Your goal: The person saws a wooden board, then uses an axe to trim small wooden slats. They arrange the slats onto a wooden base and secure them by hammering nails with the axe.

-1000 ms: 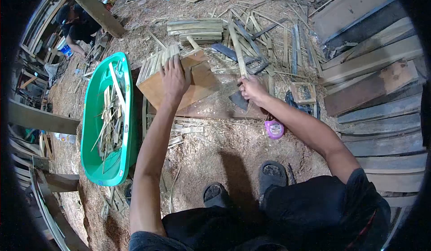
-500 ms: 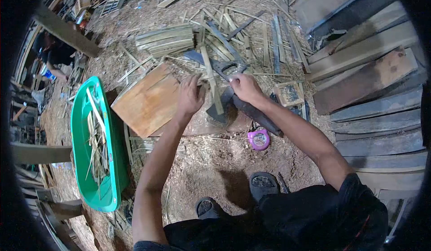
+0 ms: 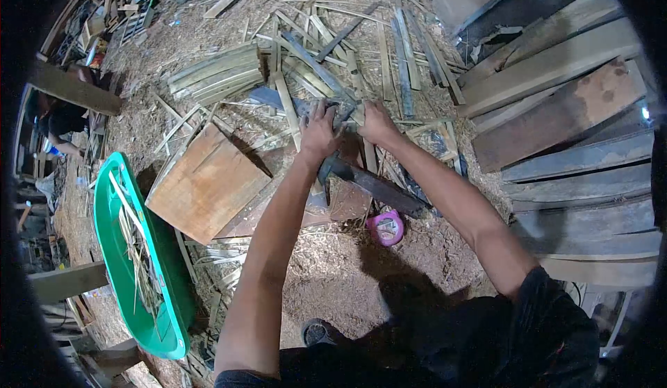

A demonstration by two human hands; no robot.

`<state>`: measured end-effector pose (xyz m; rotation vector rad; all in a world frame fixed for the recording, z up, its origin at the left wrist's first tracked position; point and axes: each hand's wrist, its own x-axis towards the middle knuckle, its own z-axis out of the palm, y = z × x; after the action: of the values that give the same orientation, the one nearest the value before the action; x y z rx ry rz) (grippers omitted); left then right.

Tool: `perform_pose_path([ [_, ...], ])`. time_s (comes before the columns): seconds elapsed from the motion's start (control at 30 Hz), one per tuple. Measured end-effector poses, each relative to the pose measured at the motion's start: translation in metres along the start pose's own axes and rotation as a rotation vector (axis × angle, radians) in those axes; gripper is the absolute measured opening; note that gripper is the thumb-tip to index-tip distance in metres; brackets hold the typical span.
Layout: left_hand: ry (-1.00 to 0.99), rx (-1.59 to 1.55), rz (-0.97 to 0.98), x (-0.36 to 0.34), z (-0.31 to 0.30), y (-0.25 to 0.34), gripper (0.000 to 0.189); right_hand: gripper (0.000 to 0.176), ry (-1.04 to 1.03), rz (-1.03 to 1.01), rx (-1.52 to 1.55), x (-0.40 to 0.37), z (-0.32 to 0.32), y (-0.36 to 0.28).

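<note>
My left hand (image 3: 319, 136) reaches forward with its fingers stretched out, above a pale wood strip (image 3: 287, 103) and beside the dark handle of a handsaw (image 3: 272, 100). The saw lies among the strips, its blade pointing left. Just right of the handle, my right hand (image 3: 377, 124) is closed, with a light wooden end right at its fingers; I cannot tell what it grips. Below the hands lies a long dark piece (image 3: 379, 188), with a pink tape measure (image 3: 386, 228) near its lower side.
A green tub (image 3: 182, 318) holding thin wood scraps stands at left, beside a square wooden board (image 3: 207, 183). Stacked slats (image 3: 219, 75) and scattered strips lie ahead. Planks (image 3: 577, 162) line the right side. Another person (image 3: 59, 120) is at far left.
The view has shifted, moving the floor things left and slightly down. My left hand has come forward over the strip near the saw handle. My right hand has moved toward the handle's right end.
</note>
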<state>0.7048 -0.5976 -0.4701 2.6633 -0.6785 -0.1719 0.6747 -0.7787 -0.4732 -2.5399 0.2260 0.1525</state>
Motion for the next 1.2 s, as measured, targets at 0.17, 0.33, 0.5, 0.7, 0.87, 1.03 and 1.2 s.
perform_pose_path([
  [0.17,0.021,-0.127,0.064,0.002,-0.001,-0.006,0.058,0.057,0.083,0.047,0.174,-0.001,-0.014,0.006],
  [0.33,0.029,-0.119,0.099,0.005,-0.005,-0.012,0.051,0.051,0.377,-0.015,0.31,-0.006,-0.017,0.016],
  [0.5,0.048,0.001,0.03,0.005,0.0,-0.018,0.048,0.048,0.405,-0.075,0.242,-0.002,-0.048,0.025],
  [0.7,0.011,0.008,-0.004,-0.006,-0.016,-0.004,0.041,0.039,0.421,-0.32,-0.192,0.012,-0.021,0.033],
  [0.87,0.095,-0.079,0.012,-0.008,-0.013,-0.01,0.036,0.028,0.396,-0.286,-0.27,0.032,-0.025,0.036],
  [1.03,0.281,-0.259,0.088,-0.007,-0.027,-0.015,0.032,0.019,0.403,-0.222,0.094,0.019,-0.025,0.022],
  [1.2,0.367,-0.699,-0.138,0.007,-0.033,-0.013,0.04,0.022,0.213,-0.053,0.622,-0.015,-0.029,-0.015],
])
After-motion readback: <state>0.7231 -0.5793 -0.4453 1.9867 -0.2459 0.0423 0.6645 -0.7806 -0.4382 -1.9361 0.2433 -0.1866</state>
